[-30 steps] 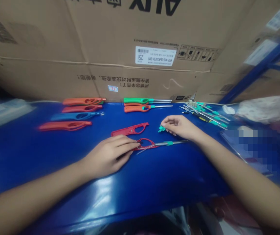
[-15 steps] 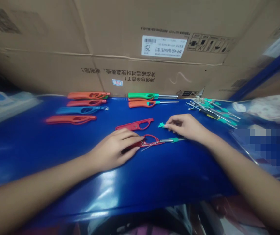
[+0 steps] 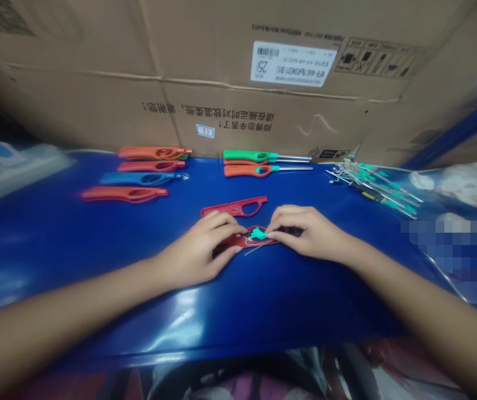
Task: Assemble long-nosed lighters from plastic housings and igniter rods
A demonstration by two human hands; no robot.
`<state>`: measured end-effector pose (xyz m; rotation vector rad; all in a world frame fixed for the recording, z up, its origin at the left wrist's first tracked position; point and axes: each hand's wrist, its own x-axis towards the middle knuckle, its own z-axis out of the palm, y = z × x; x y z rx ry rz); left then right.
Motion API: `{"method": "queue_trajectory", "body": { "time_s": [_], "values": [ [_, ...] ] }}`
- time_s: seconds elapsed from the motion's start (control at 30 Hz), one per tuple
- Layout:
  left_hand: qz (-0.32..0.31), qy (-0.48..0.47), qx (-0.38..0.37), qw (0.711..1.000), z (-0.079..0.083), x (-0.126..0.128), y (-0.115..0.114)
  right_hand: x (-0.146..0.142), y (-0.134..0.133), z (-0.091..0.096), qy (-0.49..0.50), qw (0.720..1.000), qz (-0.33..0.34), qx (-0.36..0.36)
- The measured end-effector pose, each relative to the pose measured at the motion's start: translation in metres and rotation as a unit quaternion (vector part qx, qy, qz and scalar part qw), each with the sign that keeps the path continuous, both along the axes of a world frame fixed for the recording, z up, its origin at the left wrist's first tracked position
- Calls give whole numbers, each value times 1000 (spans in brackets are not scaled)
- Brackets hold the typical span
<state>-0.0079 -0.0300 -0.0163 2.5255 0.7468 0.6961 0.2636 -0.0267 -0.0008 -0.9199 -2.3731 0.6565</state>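
Note:
My left hand [image 3: 209,244] grips the red lighter half-shell [image 3: 235,241] on the blue table, its fingers closed around the handle end. Thin wires and a thin metal rod show at the shell's open side. Between thumb and forefinger, my right hand [image 3: 305,230] pinches a small green trigger [image 3: 257,234] over the shell's finger opening. Whether the trigger is seated in the shell I cannot tell. My right hand covers the lighter's metal tube. Just behind lies the other red half-shell [image 3: 238,207], its inner side up.
Orange, red and blue lighter bodies [image 3: 142,178] lie at the left. Green and orange lighters with metal tubes [image 3: 250,171] lie at the back. A pile of metal tubes with green collars [image 3: 380,186] is at the right. A cardboard box [image 3: 205,50] stands behind.
My right hand has moved left and down, carrying the green trigger from beside the rear half-shell to the finger opening of the held one. My left hand keeps its grip.

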Motion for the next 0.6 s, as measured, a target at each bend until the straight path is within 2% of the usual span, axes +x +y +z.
{"method": "queue_trajectory", "body": {
  "time_s": [0.37,0.6],
  "values": [
    [9,-8,-25,1000,0,1,-1,-5,-2,-2,10,999,34,-12],
    [9,-9,-48,999,0,2,0,-9,-5,-3,-35,997,42,52]
  ]
}}
